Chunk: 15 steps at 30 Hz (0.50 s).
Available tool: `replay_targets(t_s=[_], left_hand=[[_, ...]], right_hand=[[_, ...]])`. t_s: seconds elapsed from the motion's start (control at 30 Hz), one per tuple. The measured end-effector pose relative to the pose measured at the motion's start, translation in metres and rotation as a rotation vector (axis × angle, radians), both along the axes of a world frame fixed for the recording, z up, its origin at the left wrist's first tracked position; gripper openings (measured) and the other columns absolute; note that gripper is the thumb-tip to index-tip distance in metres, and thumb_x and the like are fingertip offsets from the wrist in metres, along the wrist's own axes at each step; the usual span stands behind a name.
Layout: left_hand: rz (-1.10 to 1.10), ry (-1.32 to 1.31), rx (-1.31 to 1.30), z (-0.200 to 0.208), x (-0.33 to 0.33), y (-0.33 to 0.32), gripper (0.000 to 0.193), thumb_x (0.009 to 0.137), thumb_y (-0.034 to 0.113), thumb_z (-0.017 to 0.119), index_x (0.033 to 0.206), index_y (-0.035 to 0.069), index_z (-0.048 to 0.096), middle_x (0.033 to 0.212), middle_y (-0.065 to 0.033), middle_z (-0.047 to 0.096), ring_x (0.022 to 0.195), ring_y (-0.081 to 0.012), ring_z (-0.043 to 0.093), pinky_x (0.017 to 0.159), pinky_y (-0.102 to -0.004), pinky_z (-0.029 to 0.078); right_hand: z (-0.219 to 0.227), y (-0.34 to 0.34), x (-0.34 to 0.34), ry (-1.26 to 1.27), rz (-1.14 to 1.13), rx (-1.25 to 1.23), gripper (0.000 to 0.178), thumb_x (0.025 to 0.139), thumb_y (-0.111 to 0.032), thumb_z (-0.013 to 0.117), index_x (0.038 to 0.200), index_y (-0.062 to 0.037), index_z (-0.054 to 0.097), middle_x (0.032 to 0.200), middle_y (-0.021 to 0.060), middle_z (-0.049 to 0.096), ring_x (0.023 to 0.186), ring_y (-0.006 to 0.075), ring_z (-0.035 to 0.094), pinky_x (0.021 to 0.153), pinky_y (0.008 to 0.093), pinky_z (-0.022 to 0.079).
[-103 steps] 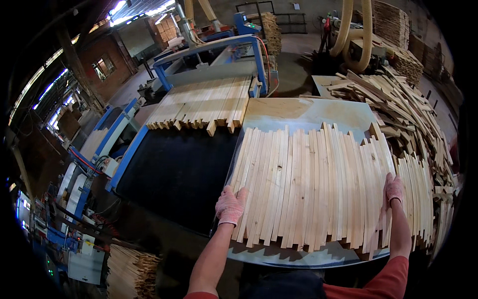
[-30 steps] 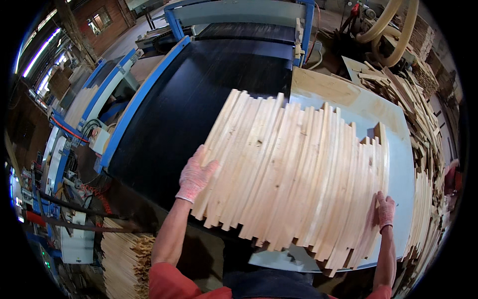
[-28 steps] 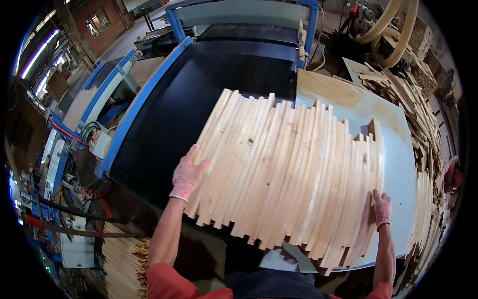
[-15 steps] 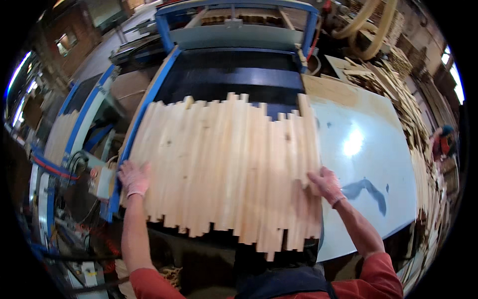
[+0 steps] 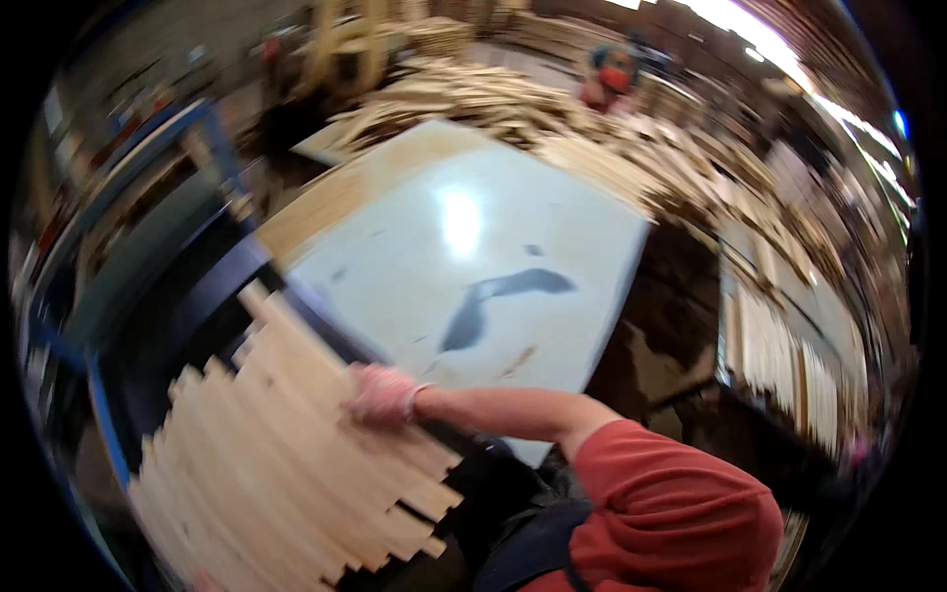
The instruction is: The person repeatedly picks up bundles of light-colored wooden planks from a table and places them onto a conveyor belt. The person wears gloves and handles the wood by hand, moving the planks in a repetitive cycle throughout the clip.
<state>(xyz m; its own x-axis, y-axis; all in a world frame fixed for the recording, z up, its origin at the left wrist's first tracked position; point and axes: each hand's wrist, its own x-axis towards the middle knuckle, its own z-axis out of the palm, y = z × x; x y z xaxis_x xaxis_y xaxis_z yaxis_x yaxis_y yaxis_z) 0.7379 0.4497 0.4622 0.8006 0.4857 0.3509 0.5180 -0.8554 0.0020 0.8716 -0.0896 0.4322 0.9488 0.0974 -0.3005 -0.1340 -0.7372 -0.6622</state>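
Head view: right hand (image 5: 382,396) on wooden strips (image 5: 266,424), lower left.
Cannot tell its blurred grip; likely aligning, next needing even pressure.

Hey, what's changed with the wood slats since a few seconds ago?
The slats moved left, off the pale table onto the black belt. The view swung right. The right hand stayed at their right edge.
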Motion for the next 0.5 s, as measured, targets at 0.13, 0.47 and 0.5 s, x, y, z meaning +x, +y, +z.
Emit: replay_targets(t_s=[0.13, 0.47, 0.5], left_hand=[[-0.38, -0.353, -0.118, 0.037, 0.065, -0.152, 0.075, 0.107, 0.053, 0.048, 0.148, -0.009, 0.05, 0.149, -0.0271, 0.053, 0.139, -0.0425, 0.049, 0.12, -0.0529, 0.036], [-1.173, -0.312, -1.054, 0.008, 0.072, -0.64, 0.065, 0.107, 0.046, 0.053, 0.142, -0.008, 0.057, 0.138, -0.0227, 0.063, 0.129, -0.0365, 0.058, 0.116, -0.0487, 0.043], [-1.201, -0.238, -1.166, -0.002, 0.054, -0.688, 0.064, 0.107, 0.045, 0.053, 0.142, -0.008, 0.058, 0.136, -0.0222, 0.064, 0.128, -0.0359, 0.059, 0.115, -0.0483, 0.043]], right_hand=[[-0.081, -0.03, -0.034, -0.147, 0.142, 0.365, 0.07, 0.091, -0.05, 0.074, 0.134, 0.0023, 0.057, 0.121, 0.024, 0.07, 0.116, 0.0363, 0.066, 0.098, 0.0456, 0.054], [-0.047, -0.314, -0.281, 0.118, 0.289, 0.945, 0.038, 0.099, -0.025, 0.064, 0.125, 0.0026, 0.064, 0.097, -0.0013, 0.061, 0.091, 0.0112, 0.053, 0.08, 0.0315, 0.048], [-0.033, -0.358, -0.316, 0.202, 0.072, 1.022, 0.043, 0.1, -0.026, 0.063, 0.134, -0.0005, 0.064, 0.097, -0.002, 0.061, 0.088, 0.0102, 0.053, 0.077, 0.0297, 0.048]])
